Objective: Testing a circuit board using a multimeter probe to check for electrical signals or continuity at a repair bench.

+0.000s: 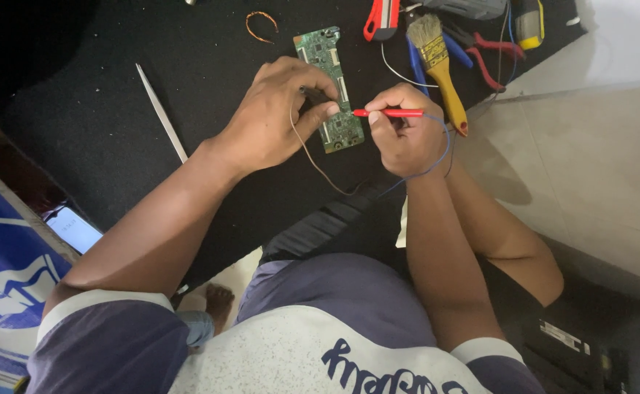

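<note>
Green circuit board [330,87] | left hand [276,117] pinches black probe [314,93] – right hand [406,135] grips red probe [387,113]

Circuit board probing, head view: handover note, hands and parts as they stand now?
Left hand: pinches a dark probe against the green circuit board; a brown lead trails from it.
Right hand: holds a red probe, tip at the board's right edge, blue lead looped around the wrist.
Board lies flat on the black mat.
Nearby: yellow-handled brush, red-handled pliers, thin white strip.
Both probes are on the board; results are not visible.
</note>
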